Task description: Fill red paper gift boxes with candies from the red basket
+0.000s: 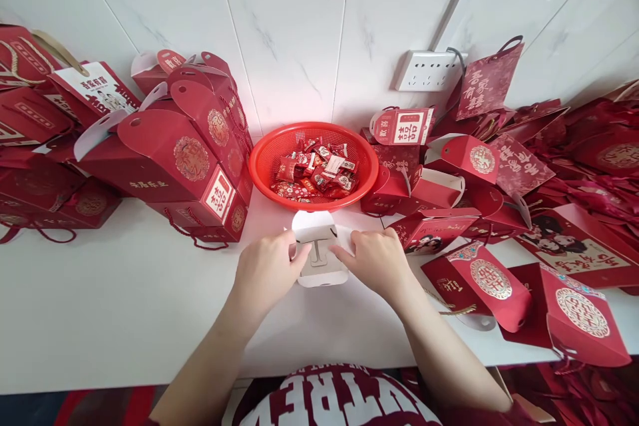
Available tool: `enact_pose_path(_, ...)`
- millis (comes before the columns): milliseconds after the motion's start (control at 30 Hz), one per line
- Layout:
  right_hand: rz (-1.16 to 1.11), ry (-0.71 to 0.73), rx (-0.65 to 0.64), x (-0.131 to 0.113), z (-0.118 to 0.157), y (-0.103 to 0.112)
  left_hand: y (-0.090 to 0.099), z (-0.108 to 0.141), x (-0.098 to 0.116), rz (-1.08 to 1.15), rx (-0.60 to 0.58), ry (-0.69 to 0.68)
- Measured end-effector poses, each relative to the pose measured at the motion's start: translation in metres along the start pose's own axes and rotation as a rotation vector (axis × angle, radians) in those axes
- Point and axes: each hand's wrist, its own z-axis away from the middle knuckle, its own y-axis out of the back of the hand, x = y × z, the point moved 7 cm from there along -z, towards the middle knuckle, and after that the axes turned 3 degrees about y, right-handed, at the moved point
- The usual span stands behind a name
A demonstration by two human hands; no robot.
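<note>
An open box (322, 277) with a white inside stands in front of the red basket, its flaps spread. My left hand (272, 266) grips its left side, with the thumb over the inner edge. On the opposite side, my right hand (374, 259) holds the right wall, thumb pointing inward. A dark cord shows at the inner walls, and a cut-out shape is visible inside. Just behind the box, the red plastic basket (257, 170) holds several small wrapped sweets (319, 170).
Red gift boxes (170, 153) are stacked at the left. More red boxes (492, 279) crowd the right side of the white table (124, 319). A power strip (429, 71) is on the tiled wall behind. Red items lie below the table at lower right.
</note>
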Motion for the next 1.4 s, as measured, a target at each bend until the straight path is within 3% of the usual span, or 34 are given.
enact_pose_path(100,-0.073,0.018,-0.173,-0.002,-0.003,-0.014,-0.005,0.000,-0.020,0.089,-0.116,0.058)
enact_pose_path(233,-0.158,0.004,-0.250,-0.005,-0.001,-0.021,-0.004,0.006,-0.041,0.103,-0.032,0.093)
enact_pose_path(300,-0.186,-0.006,-0.274,-0.009,0.002,-0.023,-0.006,0.012,-0.040,0.071,-0.012,0.074)
enact_pose_path(433,-0.185,-0.030,-0.278,-0.017,0.010,-0.026,-0.024,0.020,-0.028,0.135,-0.176,0.059)
enact_pose_path(500,-0.149,-0.042,-0.198,-0.017,0.013,-0.021,-0.032,0.021,-0.026,0.186,-0.242,0.071)
enact_pose_path(567,-0.091,0.012,-0.016,-0.019,0.014,-0.008,-0.033,0.018,-0.024,0.188,-0.211,0.052)
enact_pose_path(667,-0.038,0.266,0.252,-0.033,0.015,0.012,-0.022,0.013,-0.014,0.157,-0.050,-0.109)
enact_pose_path(733,-0.030,0.379,0.294,-0.040,0.013,0.016,-0.016,0.014,-0.001,0.187,-0.013,-0.266)
enact_pose_path(833,0.016,0.357,0.124,-0.040,0.002,0.005,-0.017,0.019,0.015,0.200,-0.058,-0.423)
enact_pose_path(900,0.059,0.312,-0.040,-0.038,-0.004,-0.008,-0.019,0.022,0.018,0.162,-0.061,-0.474)
enact_pose_path(967,0.083,0.263,-0.125,-0.032,-0.009,-0.015,-0.023,0.024,0.019,0.137,-0.060,-0.542)
enact_pose_path(1067,0.101,0.163,-0.119,-0.017,-0.018,-0.014,-0.024,0.023,0.015,0.155,-0.078,-0.637)
enact_pose_path(1200,0.114,0.060,-0.116,-0.002,-0.028,-0.012,-0.021,0.006,0.000,0.261,-0.083,-0.573)
enact_pose_path(1400,0.093,0.086,-0.170,-0.005,-0.030,-0.009,-0.044,-0.013,-0.013,0.500,-0.147,-0.595)
